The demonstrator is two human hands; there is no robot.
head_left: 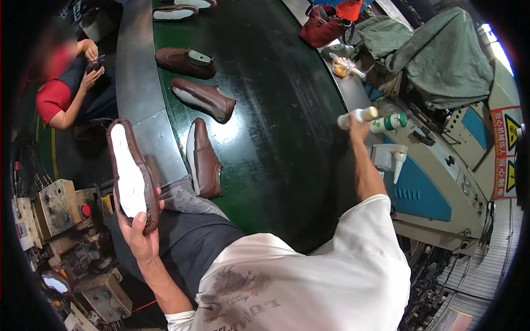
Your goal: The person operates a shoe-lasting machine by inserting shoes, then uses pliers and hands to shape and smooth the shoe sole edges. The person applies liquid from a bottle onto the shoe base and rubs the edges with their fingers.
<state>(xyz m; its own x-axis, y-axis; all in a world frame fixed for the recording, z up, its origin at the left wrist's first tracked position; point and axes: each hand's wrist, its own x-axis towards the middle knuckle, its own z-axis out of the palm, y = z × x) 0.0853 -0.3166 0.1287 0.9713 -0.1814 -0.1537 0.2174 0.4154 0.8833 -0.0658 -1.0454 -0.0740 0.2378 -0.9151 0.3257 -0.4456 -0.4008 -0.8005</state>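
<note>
My left hand (142,237) grips a brown leather shoe (152,190) near its lower end. The shoe's white underside faces me, with the thumb pressed on it. My right arm reaches across the green belt to its far edge. There my right hand (359,128) is closed around a white bottle (353,118) with a beige cap, tilted nearly on its side. A green-and-white bottle (389,123) is just right of that hand. Nearest the held shoe, another brown shoe (206,163) lies on its side on the belt.
More brown shoes (204,102) lie along the left side of the green belt (270,110). A person (72,88) sits at the left, holding a dark object. At the far edge are a red bag (321,26) and a plastic bag (346,67). Machine controls (59,207) stand lower left.
</note>
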